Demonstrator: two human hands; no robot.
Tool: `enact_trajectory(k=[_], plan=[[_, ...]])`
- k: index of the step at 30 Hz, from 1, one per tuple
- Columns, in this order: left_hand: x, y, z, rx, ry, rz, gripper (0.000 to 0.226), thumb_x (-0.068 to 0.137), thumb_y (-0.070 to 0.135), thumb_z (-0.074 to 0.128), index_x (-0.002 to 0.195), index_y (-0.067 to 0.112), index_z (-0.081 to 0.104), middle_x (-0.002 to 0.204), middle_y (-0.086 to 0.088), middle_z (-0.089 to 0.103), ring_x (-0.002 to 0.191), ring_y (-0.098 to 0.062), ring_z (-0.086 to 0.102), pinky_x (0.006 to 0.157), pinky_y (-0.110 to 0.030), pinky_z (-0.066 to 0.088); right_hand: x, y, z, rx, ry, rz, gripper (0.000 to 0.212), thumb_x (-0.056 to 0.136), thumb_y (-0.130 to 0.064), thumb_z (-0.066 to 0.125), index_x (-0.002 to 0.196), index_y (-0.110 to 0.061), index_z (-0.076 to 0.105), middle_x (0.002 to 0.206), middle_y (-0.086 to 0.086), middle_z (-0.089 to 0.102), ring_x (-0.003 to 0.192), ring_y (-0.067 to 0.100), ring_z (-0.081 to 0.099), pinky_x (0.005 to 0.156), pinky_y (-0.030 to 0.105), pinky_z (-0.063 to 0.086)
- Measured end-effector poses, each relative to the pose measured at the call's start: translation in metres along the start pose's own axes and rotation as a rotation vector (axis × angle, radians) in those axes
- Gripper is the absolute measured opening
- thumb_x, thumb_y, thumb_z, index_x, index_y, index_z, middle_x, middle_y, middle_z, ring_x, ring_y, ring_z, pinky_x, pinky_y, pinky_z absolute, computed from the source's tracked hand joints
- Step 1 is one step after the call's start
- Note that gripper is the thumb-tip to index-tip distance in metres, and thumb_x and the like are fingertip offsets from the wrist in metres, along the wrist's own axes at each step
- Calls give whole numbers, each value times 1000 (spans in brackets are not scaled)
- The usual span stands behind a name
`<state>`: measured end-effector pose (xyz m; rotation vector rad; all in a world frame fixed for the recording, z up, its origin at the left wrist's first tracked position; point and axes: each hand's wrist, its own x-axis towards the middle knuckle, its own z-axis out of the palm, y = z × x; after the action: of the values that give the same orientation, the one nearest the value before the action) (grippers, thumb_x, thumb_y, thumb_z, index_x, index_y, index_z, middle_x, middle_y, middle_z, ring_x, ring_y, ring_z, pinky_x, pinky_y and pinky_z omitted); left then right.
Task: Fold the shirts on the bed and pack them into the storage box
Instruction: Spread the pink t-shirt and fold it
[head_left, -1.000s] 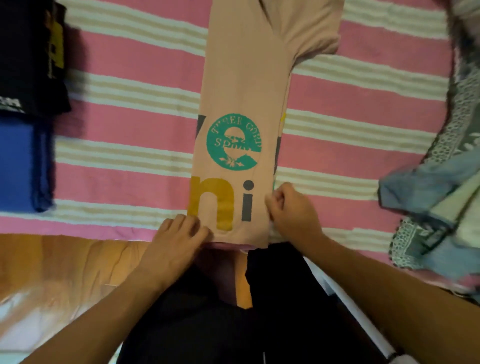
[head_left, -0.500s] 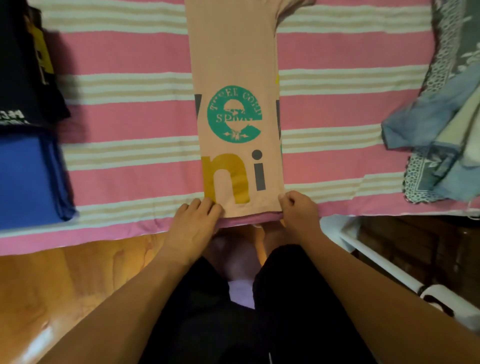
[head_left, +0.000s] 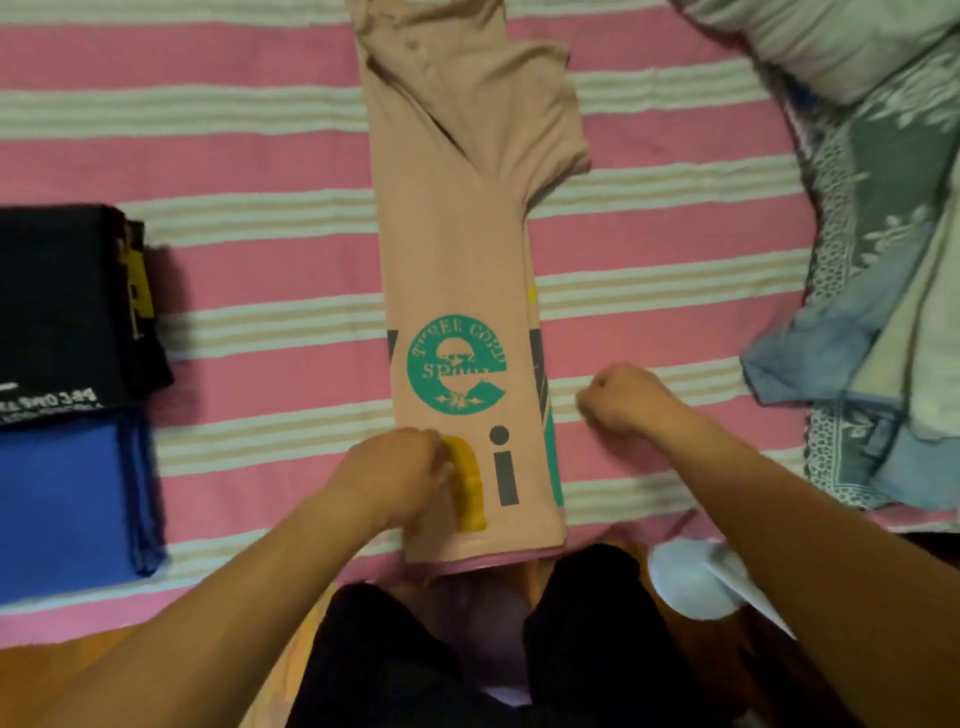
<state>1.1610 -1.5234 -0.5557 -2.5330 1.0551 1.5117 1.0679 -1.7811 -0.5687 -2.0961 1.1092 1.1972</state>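
the peach shirt (head_left: 462, 249) lies folded into a long strip down the middle of the pink striped bed (head_left: 208, 270). the left hand (head_left: 387, 480) sits on its lower left corner, fingers curled, grip unclear. the right hand (head_left: 621, 400) hovers just right of the shirt, fisted, holding nothing. left of the shirt, a folded black shirt (head_left: 67, 306) and a blue one (head_left: 67, 499).

Home bedroom, striped bedsheet (head_left: 234, 156), pillow (head_left: 831, 47), folded shirts (head_left: 62, 389)
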Motion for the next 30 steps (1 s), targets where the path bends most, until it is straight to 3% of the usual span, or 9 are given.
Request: enact_trajectory(k=[5,8,11,14,17,19,21,25,30], plan=[[101,-5,-93,-207,565,-26,24,100,26,50,111,14,67,108,-10,60,100,-31,58,85,-44,52,76,-50,-141,386,339,-75,22,97,-27,57,88,-10,68,89,11,64,91,30,61,74,28,37],[175,-18,-134,-139,816,-4,19,94,14,56,107,4,65,109,-19,58,102,-40,54,87,-49,48,129,-88,-194,678,453,-56,33,92,-31,61,100,0,69,97,20,70,89,33,68,74,34,51],[235,-30,-167,-130,1023,37,13,96,10,51,103,3,58,109,-19,54,99,-38,51,87,-50,46,183,-132,-212,1166,308,-107,36,76,-33,75,98,-7,65,79,9,67,53,21,60,52,27,51],[270,-40,-194,-198,1144,113,19,100,12,47,114,3,55,127,-16,50,115,-33,48,102,-45,43,217,-161,-219,1231,139,-172,58,66,-43,84,112,-11,69,98,8,77,80,23,73,77,46,61],[280,-47,-205,-362,1124,124,46,105,21,43,148,4,38,157,-10,30,145,-27,31,121,-42,28,227,-150,-220,1241,325,-208,36,85,-35,75,111,-12,69,106,9,75,93,25,72,86,49,60],[280,-47,-204,-281,1046,71,58,108,34,35,160,12,21,167,-10,14,154,-28,15,125,-48,21,224,-118,-208,1095,667,-214,40,84,-50,66,109,-19,66,106,1,72,94,24,69,86,49,59],[284,-43,-212,-136,912,-53,59,107,49,25,162,31,13,170,-4,1,155,-31,6,123,-54,18,221,-100,-196,1042,751,-214,36,83,-58,60,96,-24,60,100,-4,69,88,21,65,84,55,57],[304,-43,-258,132,763,-216,62,100,65,15,158,46,4,169,1,5,145,-41,19,106,-62,30,219,-102,-198,1119,528,-324,25,94,-40,65,95,-16,70,95,2,75,88,21,70,83,48,57],[318,-49,-285,228,649,-257,63,99,66,8,158,46,-7,170,-4,-4,152,-43,9,111,-64,30,192,-90,-192,1379,5,-562,27,88,-23,71,110,-7,71,106,8,76,98,23,72,86,38,58]])
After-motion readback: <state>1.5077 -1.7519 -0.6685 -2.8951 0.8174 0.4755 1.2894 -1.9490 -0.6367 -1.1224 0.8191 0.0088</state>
